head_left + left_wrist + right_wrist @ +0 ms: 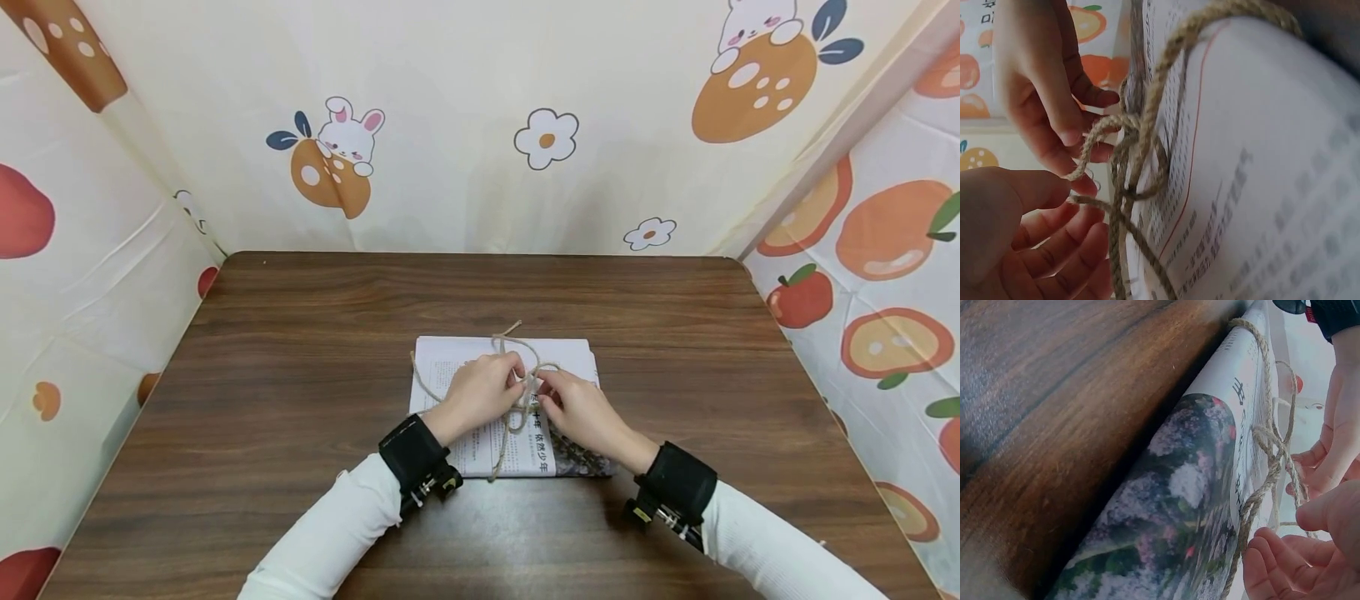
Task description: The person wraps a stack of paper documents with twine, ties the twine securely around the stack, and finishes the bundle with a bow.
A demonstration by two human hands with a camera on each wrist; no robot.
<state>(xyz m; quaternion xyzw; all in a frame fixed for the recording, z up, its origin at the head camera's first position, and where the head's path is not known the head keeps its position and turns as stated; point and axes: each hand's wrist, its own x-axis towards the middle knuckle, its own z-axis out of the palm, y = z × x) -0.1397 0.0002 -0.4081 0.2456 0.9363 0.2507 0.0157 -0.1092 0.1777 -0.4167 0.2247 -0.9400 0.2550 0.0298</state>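
Observation:
A flat parcel wrapped in printed newspaper [450, 358] lies on the table, with a flower photo [1191, 487] along one edge. Brown twine [1159, 81] runs round the parcel and crosses on top, where loops and loose ends gather. My left hand [482, 390] is over the parcel's middle, pinching a strand of twine between thumb and forefinger. Facing it closely, my right hand [583, 412] pinches another piece of the twine near the crossing. Both hands' fingertips nearly meet in the left wrist view. How tight the crossing is cannot be told.
The brown wood-grain table [315, 333] extends around the parcel. Behind it hangs a pale curtain [450, 167] with rabbit and flower prints, and a fruit-printed sheet [885, 300] is at the right. Each wrist wears a black strap [678, 479] with a small camera.

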